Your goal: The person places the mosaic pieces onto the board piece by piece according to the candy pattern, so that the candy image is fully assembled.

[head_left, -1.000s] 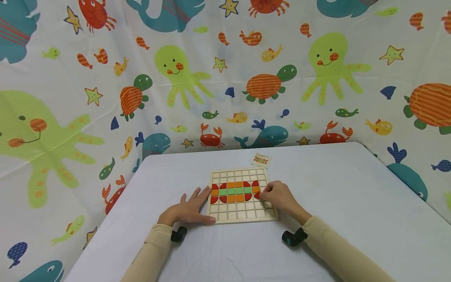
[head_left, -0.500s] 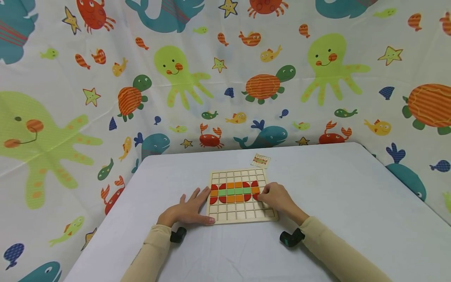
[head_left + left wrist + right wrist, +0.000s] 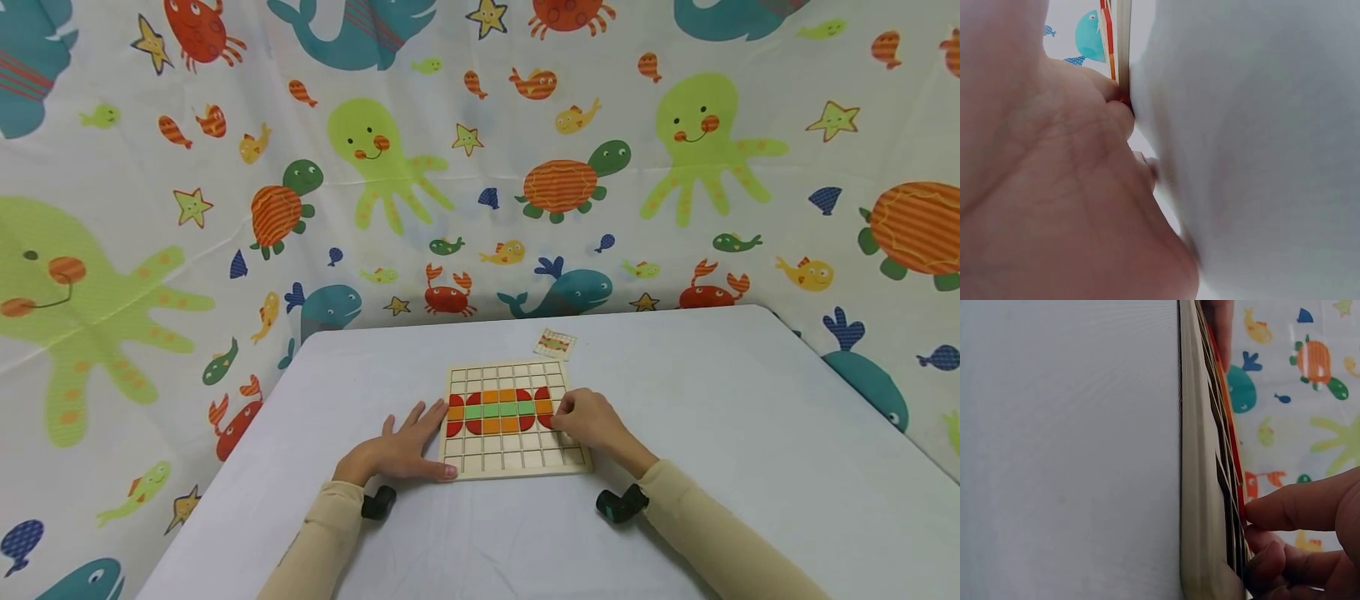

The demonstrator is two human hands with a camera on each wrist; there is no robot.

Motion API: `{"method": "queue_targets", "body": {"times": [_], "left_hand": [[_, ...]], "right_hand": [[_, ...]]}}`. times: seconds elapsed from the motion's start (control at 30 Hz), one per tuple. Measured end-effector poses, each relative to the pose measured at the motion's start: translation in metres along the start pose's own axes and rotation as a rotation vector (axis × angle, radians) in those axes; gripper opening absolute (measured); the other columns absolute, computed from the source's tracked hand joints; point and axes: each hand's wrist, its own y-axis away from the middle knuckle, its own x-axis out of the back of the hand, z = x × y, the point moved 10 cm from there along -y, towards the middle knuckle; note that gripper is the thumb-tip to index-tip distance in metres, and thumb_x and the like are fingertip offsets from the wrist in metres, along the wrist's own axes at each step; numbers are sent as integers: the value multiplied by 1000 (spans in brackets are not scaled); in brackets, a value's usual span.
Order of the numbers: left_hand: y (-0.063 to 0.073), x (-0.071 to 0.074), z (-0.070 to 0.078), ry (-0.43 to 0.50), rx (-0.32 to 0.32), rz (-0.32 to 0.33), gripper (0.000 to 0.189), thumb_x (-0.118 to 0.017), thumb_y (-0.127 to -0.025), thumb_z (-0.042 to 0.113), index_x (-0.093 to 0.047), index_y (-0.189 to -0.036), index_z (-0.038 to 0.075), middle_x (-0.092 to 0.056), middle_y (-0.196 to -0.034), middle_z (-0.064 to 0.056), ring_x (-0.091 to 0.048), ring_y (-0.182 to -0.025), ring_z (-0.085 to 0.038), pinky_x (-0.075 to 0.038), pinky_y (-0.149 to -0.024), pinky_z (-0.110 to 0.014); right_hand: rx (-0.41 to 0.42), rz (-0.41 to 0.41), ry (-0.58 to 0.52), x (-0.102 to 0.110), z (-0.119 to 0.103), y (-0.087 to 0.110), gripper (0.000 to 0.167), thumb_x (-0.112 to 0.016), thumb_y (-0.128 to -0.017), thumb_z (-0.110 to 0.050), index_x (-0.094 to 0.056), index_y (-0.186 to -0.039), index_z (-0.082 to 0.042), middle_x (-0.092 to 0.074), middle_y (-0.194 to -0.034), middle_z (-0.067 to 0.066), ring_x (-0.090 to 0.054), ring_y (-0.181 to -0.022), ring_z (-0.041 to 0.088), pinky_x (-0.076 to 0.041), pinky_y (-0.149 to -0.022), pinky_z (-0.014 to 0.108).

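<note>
A square wooden grid board point(image 3: 513, 461) lies on the table. Red rounded tiles point(image 3: 455, 428), orange tiles point(image 3: 499, 425) and green tiles point(image 3: 491, 410) form a candy-like pattern across its middle. My left hand point(image 3: 397, 447) spreads its fingers along the board's left edge, thumb at the near left corner. At the pattern's right end, my right hand point(image 3: 594, 423) has its thumb and fingertips on a red quarter-circle tile point(image 3: 545, 422), which sits in its cell below an orange tile. In the right wrist view, the index finger point(image 3: 1291, 506) touches the red tile's edge.
A small pattern card point(image 3: 555, 342) lies behind the board, near its far right corner. White cloth covers the table point(image 3: 712, 400). Behind it hangs a curtain point(image 3: 480, 167) printed with sea animals.
The red quarter-circle tile, tilted in my right fingers a second ago, has gone down into its cell. My right hand stays on it, and my left hand keeps its place.
</note>
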Motion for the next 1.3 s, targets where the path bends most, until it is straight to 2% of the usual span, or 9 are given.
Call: {"method": "queue_targets", "body": {"times": [0.5,0.67,0.8,0.9,1.03,1.3], "left_hand": [[-3,-7,-3,9,3,-11,118,-83,-85,59,-18,-173,12,-15,-179,-12,-3,-163,-41,5,-122,-74],[-7,-9,-4,6,-2,-19,118,-82,-85,61,-18,-173,13,-15,-179,-11,-3,-163,-40,5,-122,-74],[-8,-11,-4,31,-21,-34,119,-80,-85,64,-18,-173,12,-15,-179,-13,-2,-163,-42,8,-122,-74],[-9,-11,-4,49,-35,-32,120,-77,-84,70,-19,-173,12,-16,-178,-14,-2,-162,-43,10,-121,-74],[-10,-12,-8,45,-24,-43,123,-74,-83,76,-17,-173,16,-13,-179,-11,2,-163,-39,12,-122,-72],[-5,-4,-8,47,5,-40,112,-76,-89,66,-22,-173,16,-18,-178,-12,-4,-163,-39,3,-124,-71]], "right_hand": [[44,-29,-9,0,12,-6,15,-75,-92,-12,-66,-81,-9,-59,-75,3,-55,-74,19,-41,-61,29],[33,-46,-77,3,23,-7,13,-74,-93,-14,-68,-83,-9,-59,-77,3,-55,-77,20,-42,-64,30],[17,-75,-153,5,32,-7,14,-71,-98,-15,-69,-87,-8,-60,-75,4,-56,-72,20,-46,-62,29],[24,-96,-205,6,34,-8,16,-69,-102,-17,-70,-90,-7,-60,-74,5,-56,-71,20,-48,-63,28],[42,-110,-240,7,31,-7,18,-68,-104,-18,-70,-91,-6,-59,-73,5,-56,-70,20,-49,-62,27],[49,-133,-286,9,30,-11,19,-66,-106,-18,-72,-95,-4,-62,-76,6,-59,-70,20,-54,-66,29]]}}
